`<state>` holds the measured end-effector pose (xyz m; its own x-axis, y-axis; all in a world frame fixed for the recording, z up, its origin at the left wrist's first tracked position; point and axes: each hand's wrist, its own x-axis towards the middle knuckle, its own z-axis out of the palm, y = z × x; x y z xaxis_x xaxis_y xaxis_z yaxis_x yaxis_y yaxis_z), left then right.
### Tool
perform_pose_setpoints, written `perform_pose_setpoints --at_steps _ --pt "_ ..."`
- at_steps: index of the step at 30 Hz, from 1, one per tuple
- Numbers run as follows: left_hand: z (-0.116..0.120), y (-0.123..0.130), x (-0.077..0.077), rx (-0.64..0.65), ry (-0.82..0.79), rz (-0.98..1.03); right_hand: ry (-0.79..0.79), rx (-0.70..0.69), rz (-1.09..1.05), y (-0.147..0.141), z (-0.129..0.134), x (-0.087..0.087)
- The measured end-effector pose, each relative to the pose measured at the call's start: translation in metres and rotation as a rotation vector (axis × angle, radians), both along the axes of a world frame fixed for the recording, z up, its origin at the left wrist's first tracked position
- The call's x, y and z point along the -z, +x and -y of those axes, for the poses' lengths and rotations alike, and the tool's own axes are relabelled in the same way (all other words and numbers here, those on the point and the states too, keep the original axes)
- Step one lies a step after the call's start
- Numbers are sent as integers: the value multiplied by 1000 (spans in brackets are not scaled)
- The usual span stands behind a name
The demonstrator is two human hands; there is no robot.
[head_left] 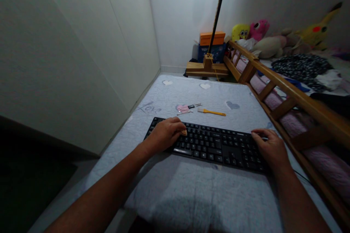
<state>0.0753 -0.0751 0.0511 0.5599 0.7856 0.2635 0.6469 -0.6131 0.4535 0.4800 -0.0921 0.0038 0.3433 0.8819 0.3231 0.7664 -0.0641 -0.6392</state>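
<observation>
A black keyboard (203,142) lies on the pale blue bedspread, slightly angled. My left hand (166,133) is over its left half, fingers closed on a small tan piece (184,132), perhaps sponge or cloth; most of it is hidden, and its visible end is at the keys. At the other end, my right hand (270,147) grips the keyboard's right side with the fingers bent around its edge. Beyond the keyboard lie a brush (212,112) with a yellow handle, a black-handled tool (194,106) with a metal tip, and a thin metal tool (185,112).
The bedspread (186,196) has heart prints. A wooden bed rail (290,83) runs along the right, with plush toys (269,46) and clothes behind it. White cabinet doors (109,43) stand at left. A wooden stand (207,66) with a dark pole and boxes is at the back.
</observation>
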Motion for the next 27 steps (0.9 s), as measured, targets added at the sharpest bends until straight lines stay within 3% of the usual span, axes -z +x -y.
perform_pose_setpoints --at_steps 6,10,27 --pt "-16 41 3 76 42 30 -8 -5 -6 2 0 4" --pt "-19 53 7 86 59 -59 0 -26 -23 3 0 7" --pt "-16 16 9 23 34 -92 -17 -31 -20 3 -1 6"
